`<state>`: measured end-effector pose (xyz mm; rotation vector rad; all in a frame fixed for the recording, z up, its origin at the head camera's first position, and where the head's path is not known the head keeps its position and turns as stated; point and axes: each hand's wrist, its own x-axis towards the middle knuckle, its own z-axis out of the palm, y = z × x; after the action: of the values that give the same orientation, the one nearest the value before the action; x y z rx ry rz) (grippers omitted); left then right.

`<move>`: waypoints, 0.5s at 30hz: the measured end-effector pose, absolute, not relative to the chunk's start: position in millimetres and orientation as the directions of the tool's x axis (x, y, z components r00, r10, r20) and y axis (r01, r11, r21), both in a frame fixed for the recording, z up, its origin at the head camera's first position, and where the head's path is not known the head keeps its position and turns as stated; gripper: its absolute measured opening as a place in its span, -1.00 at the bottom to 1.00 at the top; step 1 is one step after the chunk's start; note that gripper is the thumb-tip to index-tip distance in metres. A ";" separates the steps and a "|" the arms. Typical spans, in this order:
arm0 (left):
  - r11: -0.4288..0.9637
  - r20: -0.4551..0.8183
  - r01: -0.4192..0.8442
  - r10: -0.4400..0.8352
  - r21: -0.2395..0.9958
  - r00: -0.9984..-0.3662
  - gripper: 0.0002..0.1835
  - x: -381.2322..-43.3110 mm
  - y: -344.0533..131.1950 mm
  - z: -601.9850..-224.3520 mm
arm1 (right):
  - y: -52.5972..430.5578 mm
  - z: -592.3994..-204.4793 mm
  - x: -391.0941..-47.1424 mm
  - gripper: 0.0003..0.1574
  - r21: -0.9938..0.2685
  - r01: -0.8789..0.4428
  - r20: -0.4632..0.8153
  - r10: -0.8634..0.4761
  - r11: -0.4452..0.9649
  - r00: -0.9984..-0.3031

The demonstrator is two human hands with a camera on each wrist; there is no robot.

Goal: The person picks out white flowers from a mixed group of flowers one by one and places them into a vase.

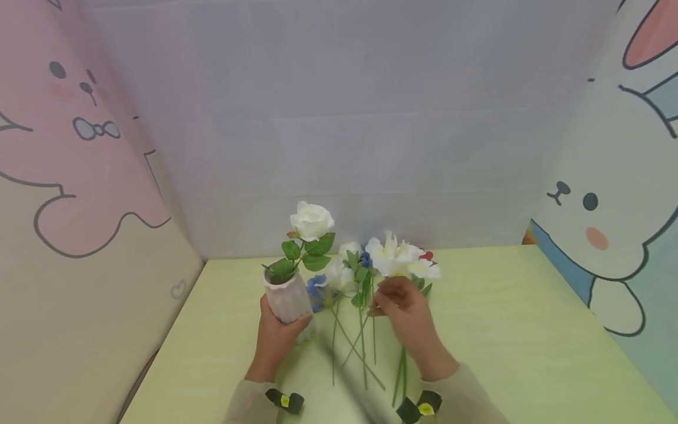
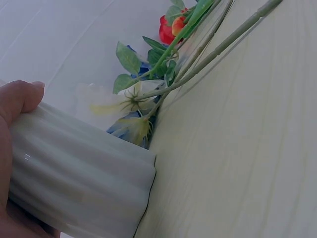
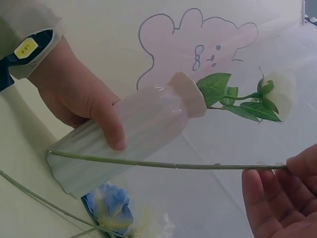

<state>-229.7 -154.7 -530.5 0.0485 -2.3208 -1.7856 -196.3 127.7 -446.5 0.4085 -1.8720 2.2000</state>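
While left hand (image 1: 276,337) grips vase (image 1: 288,299), tabletop (image 1: 508,324) spreads right of flowers (image 1: 341,278)

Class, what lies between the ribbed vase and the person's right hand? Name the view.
Between ribbed vase and right hand, the head view shows a blue flower, white flowers and crossing green stems.

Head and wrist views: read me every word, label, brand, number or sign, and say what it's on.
Yellow label on the left wristband: perhaps starts "LX", too small to read surely.
Second yellow label on the right wristband: too blurred to read.
No other text visible.
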 end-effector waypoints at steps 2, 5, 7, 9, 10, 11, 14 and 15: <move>0.269 0.148 0.102 -0.157 0.958 -0.977 0.03 -229.8 -154.6 -530.2 | 125.5 -445.5 -196.6 -0.78 -0.930 -0.333 0.342 -0.033 -0.158 -0.939; 0.267 0.147 0.102 -0.157 0.958 -0.976 0.04 -230.5 -154.5 -529.8 | 123.2 -443.0 -196.8 -0.79 -0.937 -0.322 0.333 -0.066 -0.136 -0.940; 0.267 0.146 0.100 -0.157 0.959 -0.977 0.04 -231.0 -154.6 -529.8 | 122.2 -440.8 -197.1 -0.80 -0.942 -0.320 0.329 -0.083 -0.104 -0.941; 0.265 0.144 0.099 -0.157 0.959 -0.977 0.05 -231.4 -154.6 -529.9 | 121.2 -438.2 -198.2 -0.80 -0.942 -0.324 0.331 -0.091 -0.091 -0.939; 0.266 0.144 0.098 -0.157 0.959 -0.977 0.05 -231.5 -154.5 -530.1 | 120.6 -436.8 -198.7 -0.81 -0.942 -0.325 0.332 -0.092 -0.083 -0.939; 0.269 0.143 0.097 -0.159 0.958 -0.977 0.05 -231.5 -154.4 -530.2 | 119.7 -435.3 -199.2 -0.81 -0.941 -0.329 0.335 -0.090 -0.075 -0.938; 0.274 0.143 0.094 -0.163 0.957 -0.976 0.05 -231.2 -154.4 -530.6 | 116.0 -431.8 -200.5 -0.82 -0.938 -0.339 0.345 -0.070 -0.076 -0.936; 0.277 0.142 0.093 -0.164 0.956 -0.976 0.05 -231.1 -154.4 -530.7 | 114.4 -430.8 -200.7 -0.83 -0.936 -0.344 0.349 -0.060 -0.074 -0.935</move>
<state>-231.1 -154.4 -530.7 0.0658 -2.3310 -1.7696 -200.7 114.4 -430.8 0.4442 -1.9908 2.1213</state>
